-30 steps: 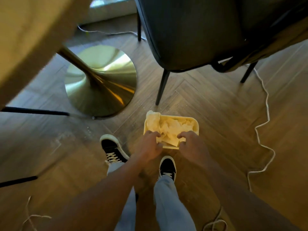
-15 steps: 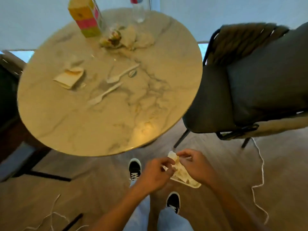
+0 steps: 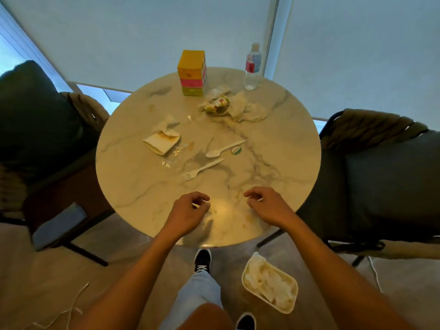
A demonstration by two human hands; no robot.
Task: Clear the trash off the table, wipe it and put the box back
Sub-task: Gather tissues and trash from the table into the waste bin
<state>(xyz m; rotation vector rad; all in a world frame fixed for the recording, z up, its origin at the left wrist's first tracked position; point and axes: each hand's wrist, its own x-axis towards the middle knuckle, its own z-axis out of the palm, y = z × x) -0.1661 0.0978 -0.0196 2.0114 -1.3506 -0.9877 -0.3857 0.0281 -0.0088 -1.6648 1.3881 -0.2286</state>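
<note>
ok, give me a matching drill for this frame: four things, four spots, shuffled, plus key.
Things:
1. tray
2. bottle
3. fork
4. box

Spots:
A. mid table, just nearer than the spoon
B. floor, by the right shoe
C. table's far edge, left of the wrappers
D. table's far edge, right side

Pairs: 1-B, 2-D, 3-A, 4-C

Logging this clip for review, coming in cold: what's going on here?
A person stands at a round marble table, both hands over its near edge. The left hand and right hand hang loosely curled and hold nothing. Trash is still on the table: a fork, a spoon, a stained napkin and crumpled wrappers, beside a colourful box and a bottle. A tray of used tissues sits on the floor by the person's feet.
</note>
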